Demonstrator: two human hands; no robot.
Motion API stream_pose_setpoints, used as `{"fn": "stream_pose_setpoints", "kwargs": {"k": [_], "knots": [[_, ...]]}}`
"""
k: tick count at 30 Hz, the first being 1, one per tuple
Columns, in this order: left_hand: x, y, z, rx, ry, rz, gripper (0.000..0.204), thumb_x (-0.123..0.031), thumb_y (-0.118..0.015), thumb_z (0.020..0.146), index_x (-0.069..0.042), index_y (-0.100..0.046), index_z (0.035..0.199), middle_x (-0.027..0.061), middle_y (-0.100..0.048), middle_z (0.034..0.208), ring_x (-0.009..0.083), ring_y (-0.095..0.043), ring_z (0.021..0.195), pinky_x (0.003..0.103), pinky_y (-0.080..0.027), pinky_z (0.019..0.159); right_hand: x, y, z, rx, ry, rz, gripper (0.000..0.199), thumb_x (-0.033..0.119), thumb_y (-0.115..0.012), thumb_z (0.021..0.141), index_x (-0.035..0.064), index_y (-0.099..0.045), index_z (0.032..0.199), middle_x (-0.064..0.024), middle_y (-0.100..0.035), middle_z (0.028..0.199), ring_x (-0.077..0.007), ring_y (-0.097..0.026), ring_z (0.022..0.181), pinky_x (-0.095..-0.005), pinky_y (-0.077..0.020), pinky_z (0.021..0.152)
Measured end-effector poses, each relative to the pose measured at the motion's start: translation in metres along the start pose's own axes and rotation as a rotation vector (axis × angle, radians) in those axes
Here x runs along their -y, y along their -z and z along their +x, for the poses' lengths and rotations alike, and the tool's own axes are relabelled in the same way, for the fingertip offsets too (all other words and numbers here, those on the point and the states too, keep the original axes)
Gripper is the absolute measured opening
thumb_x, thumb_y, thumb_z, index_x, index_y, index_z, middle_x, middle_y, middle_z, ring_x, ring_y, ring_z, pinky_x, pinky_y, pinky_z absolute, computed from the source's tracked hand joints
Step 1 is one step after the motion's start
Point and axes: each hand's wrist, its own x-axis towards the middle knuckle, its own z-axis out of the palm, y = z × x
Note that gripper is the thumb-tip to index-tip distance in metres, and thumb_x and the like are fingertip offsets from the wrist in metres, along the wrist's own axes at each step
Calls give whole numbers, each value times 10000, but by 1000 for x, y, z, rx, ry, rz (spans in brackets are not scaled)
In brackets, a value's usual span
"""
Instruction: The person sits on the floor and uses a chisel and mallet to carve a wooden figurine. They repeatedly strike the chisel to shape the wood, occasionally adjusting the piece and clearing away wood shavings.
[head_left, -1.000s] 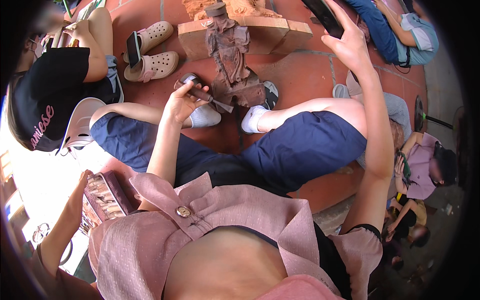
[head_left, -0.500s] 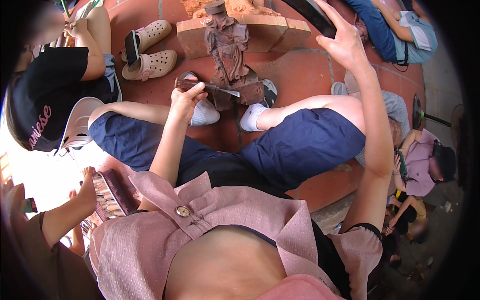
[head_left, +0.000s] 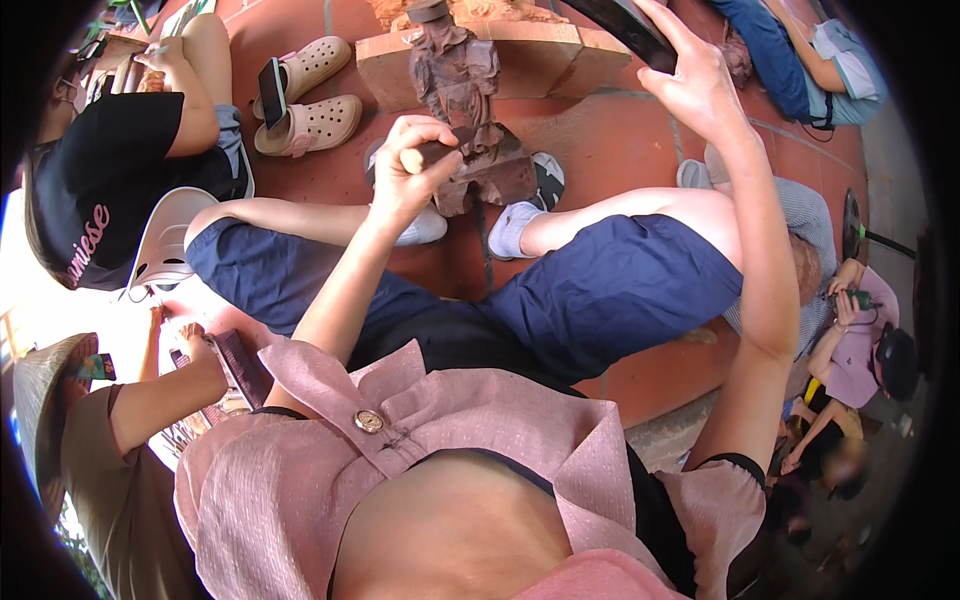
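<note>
Between my feet stands a dark brown carved figure in a hat and robe, upright on a rough base. My left hand is closed around the dark handle of a chisel, in front of the figure's lower part. The chisel's blade cannot be made out now. Raised at the upper right, my right hand grips a long black object between thumb and fingers. That object runs out of the top edge, so its kind does not show.
Behind the figure lies a pale wooden block with an orange-brown carving on it. Beige clogs and a phone are on the tiled floor to the left. Seated people are on both sides; a tool case is at lower left.
My left hand has moved up and right, turning the chisel so its blade no longer shows. My right hand keeps its hold on the black object. The whole view has shifted slightly.
</note>
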Motion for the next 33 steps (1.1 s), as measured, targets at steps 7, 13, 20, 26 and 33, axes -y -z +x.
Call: {"fn": "stream_pose_setpoints", "kwargs": {"k": [7,13,20,26,33], "knots": [[-2,-15,-31,57,-139,269,226,22,-801,716,-97,-691,873,62,-624,937,248,-622,938,359,-529,833,6,5,0,38,-41,107,766,26,-652,702,157,-523,1446,-227,-659,1194,-425,-616,1083,-472,-497,952],[-5,-24,-37,53,-110,265,214,25,-795,714,-92,-686,855,65,-613,946,241,-629,938,348,-532,828,-1,5,-1,18,17,180,756,14,-647,694,125,-532,1433,-223,-661,1213,-408,-625,1116,-432,-505,966],[-6,-12,-45,80,36,113,163,-8,-815,767,-72,-711,875,66,-688,917,187,-653,834,318,-533,783,2,5,-2,48,-44,110,749,37,-630,713,183,-525,1441,-229,-662,1208,-431,-620,1124,-486,-494,987],[-32,-2,4,-10,238,-249,90,-105,-723,960,-21,-696,942,58,-717,923,123,-665,857,274,-530,809,9,10,-9,0,-52,85,730,43,-625,715,179,-536,1427,-220,-679,1167,-423,-638,1097,-495,-503,966],[-19,8,58,-128,316,-718,92,-118,-663,980,-74,-582,972,69,-605,835,218,-624,809,425,-545,846,-1,8,-9,48,-58,93,720,42,-633,718,186,-541,1417,-198,-684,1179,-424,-633,1114,-519,-491,970]]}}
